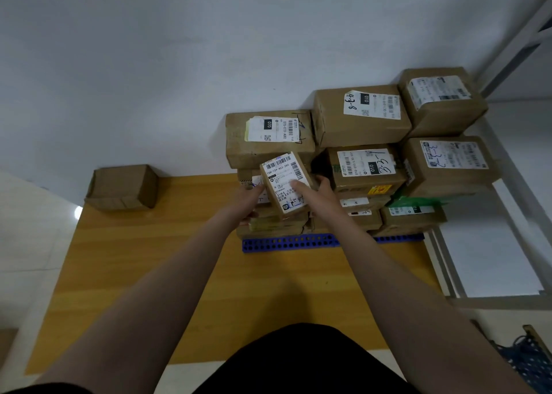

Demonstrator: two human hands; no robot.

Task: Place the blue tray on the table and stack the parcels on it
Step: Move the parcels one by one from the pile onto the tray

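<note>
A blue perforated tray (pixel 286 242) lies on the wooden table (pixel 167 274) at the far right, and several brown cardboard parcels (pixel 361 115) are stacked on it against the wall. A small parcel with a white barcode label (pixel 285 181) sits tilted on the front left of the stack. My left hand (pixel 249 198) grips its left side. My right hand (pixel 316 192) holds its right side, thumb lying on the label. One plain brown parcel (pixel 124 187) stands alone at the table's far left edge.
A white wall runs behind the table. A grey metal shelf frame (pixel 507 214) stands to the right of the stack. A blue perforated item (pixel 528 360) lies on the floor at the lower right. Pale floor shows to the left.
</note>
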